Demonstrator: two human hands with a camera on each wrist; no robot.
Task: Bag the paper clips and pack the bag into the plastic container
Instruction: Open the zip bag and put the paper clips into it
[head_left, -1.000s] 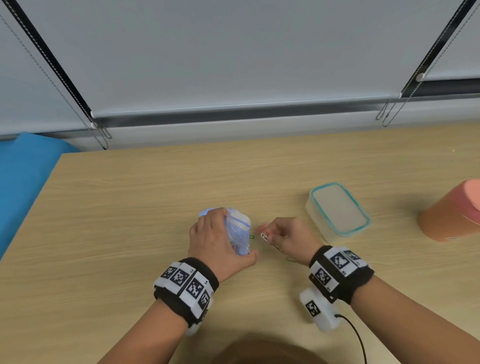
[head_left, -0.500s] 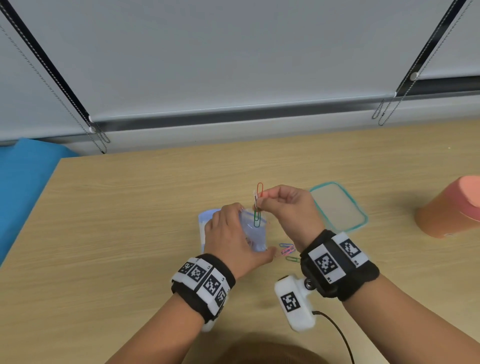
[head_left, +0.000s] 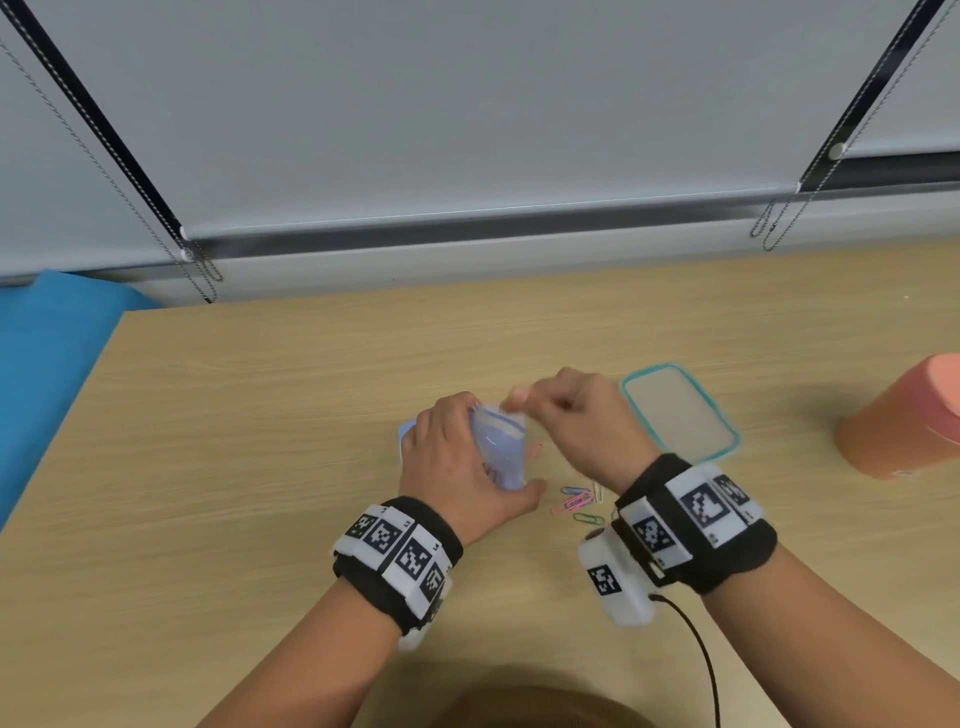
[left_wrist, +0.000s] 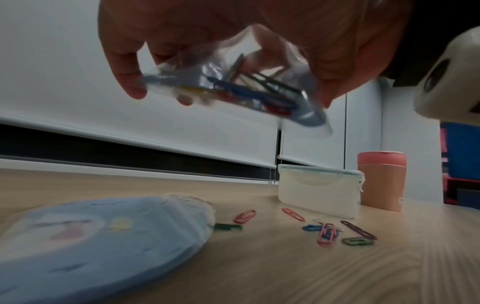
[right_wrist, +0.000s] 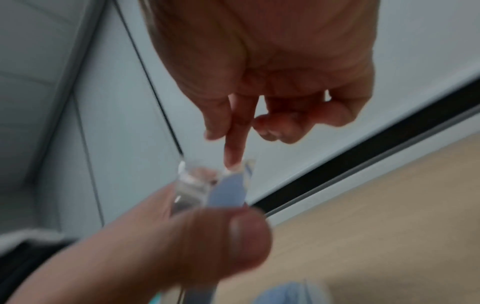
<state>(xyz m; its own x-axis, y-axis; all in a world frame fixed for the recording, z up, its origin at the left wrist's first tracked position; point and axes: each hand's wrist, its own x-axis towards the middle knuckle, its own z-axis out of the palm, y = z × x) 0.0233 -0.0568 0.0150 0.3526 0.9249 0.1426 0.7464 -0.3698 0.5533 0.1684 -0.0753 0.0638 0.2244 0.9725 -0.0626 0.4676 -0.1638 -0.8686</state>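
Clips gone from right hand (head_left: 576, 415)

Wooden table (head_left: 260, 467) — loose paper clips (head_left: 576, 503), plastic container (head_left: 680, 413), pink cup (head_left: 898, 431)

Counter contents, by count: eight loose paper clips (left_wrist: 326, 233) (two red, two green, one each blue, white, pink, dark purple); one clear bag (left_wrist: 233, 88), the clips inside too blurred to count; one plastic container (left_wrist: 317, 191); one pink canister (left_wrist: 381, 181); one blue packet (left_wrist: 103, 236).

Black wristbands (head_left: 400, 558) with white coded tags, white wrist camera (head_left: 615, 582), black cable (head_left: 696, 654)
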